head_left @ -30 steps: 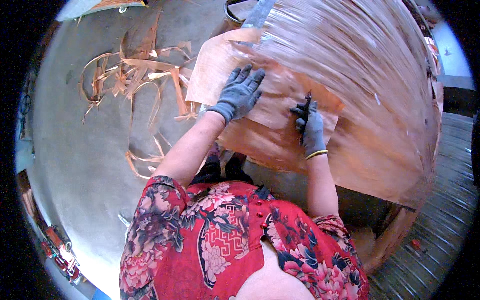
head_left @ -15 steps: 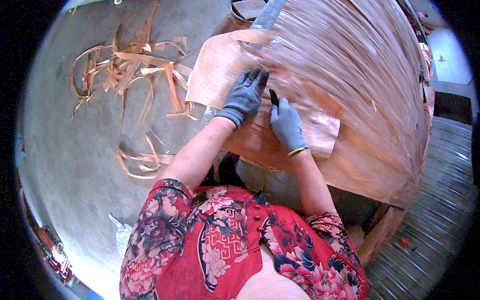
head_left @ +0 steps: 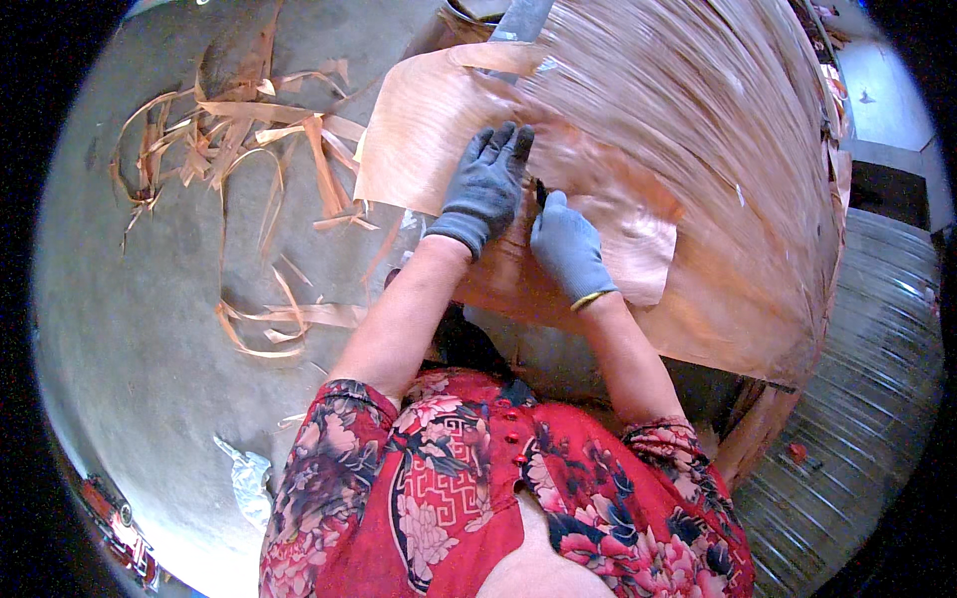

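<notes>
My gloved left hand (head_left: 483, 189) lies palm down on a thin, pale brown wood veneer sheet (head_left: 409, 130), its fingers stretched away from me. Close by on its right, my gloved right hand (head_left: 570, 249) is closed around a small black tool (head_left: 540, 191). The tool's short dark end sticks out beyond the fingers toward the left hand; its exact kind is hidden by the grip. Under the right hand the veneer looks wavy and reaches a cut edge at the right. Both hands rest over a broad stack of streaked veneer (head_left: 738, 299).
Curled veneer strips (head_left: 234, 149) are scattered on the grey floor (head_left: 150, 299) at the left. A crumpled clear plastic bag (head_left: 251, 483) lies lower left. Beyond the hands, a flat grey strip (head_left: 523, 20) crosses the veneer's edge. Ridged sheeting (head_left: 857, 369) covers the right side.
My right hand has drawn slightly closer to the left hand, with the black tool still in it. The left hand stays flat on the veneer. The whole view has shifted a little.
</notes>
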The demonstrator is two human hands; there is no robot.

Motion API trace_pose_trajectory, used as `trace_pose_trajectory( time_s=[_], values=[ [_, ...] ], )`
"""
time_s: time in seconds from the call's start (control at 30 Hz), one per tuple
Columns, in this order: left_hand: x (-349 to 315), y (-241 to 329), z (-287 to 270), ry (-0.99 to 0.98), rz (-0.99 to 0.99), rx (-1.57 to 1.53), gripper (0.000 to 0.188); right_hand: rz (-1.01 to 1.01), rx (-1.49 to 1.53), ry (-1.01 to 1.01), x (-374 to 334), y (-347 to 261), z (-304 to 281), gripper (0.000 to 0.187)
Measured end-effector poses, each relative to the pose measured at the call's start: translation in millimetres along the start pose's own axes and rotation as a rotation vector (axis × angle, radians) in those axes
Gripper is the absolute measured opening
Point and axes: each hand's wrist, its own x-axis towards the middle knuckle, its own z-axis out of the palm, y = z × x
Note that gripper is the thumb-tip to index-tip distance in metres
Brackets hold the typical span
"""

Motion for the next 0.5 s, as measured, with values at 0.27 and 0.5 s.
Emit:
trace_pose_trajectory(
  time_s=[0.27, 0.5],
  values=[
    [0.7, 1.4, -1.5, -0.090, -0.047, 0.035, 0.054, -0.056, -0.134, -0.150, -37.3, 38.5, 2.1, 0.018],
    [9.5, 26.1, -19.8, -0.094, -0.157, 0.088, 0.120, -0.302, -0.088, -0.318, -35.3, 81.2, -24.8, 0.014]
  ],
)
